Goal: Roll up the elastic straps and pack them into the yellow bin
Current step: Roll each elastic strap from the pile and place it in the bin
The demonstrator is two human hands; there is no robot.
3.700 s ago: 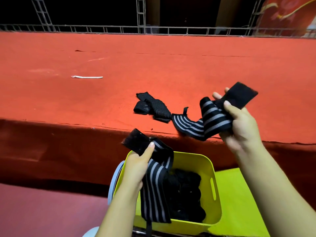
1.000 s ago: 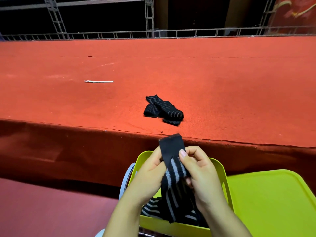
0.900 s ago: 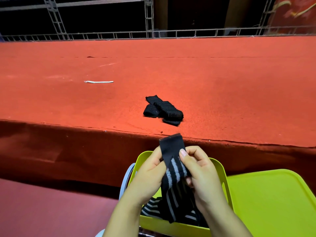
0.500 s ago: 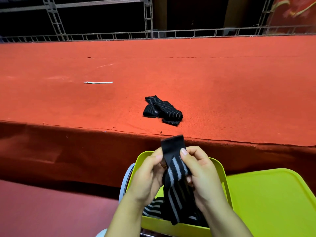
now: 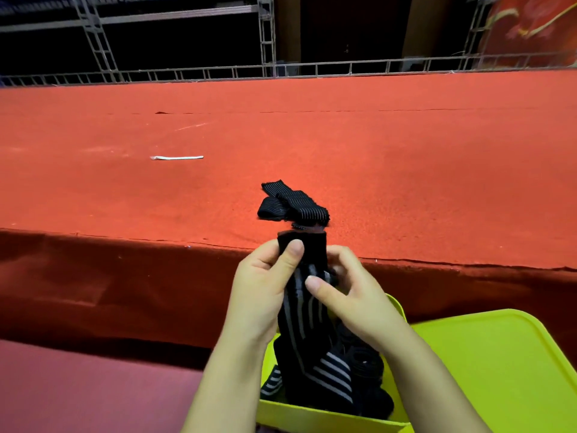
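Observation:
Both hands hold a black elastic strap with grey stripes (image 5: 304, 320) upright over the yellow bin (image 5: 327, 418). My left hand (image 5: 265, 289) pinches its plain black top end with thumb and fingers. My right hand (image 5: 349, 295) grips the strap just below, thumb pressed on the striped part. The strap's lower length hangs into the bin, where dark rolled straps (image 5: 362, 364) lie. Another black strap (image 5: 293, 206) lies bunched on the red carpeted platform (image 5: 406, 182), just beyond my hands.
A yellow lid (image 5: 499, 370) lies to the right of the bin. A small white strip (image 5: 176, 157) rests on the carpet at the left. Metal truss framing (image 5: 268, 35) runs along the platform's far edge. The platform's front drops to a darker red floor (image 5: 78, 385).
My hands have risen a little with the strap. The left thumb now sits higher on the black top end, and the right thumb has shifted down onto the stripes.

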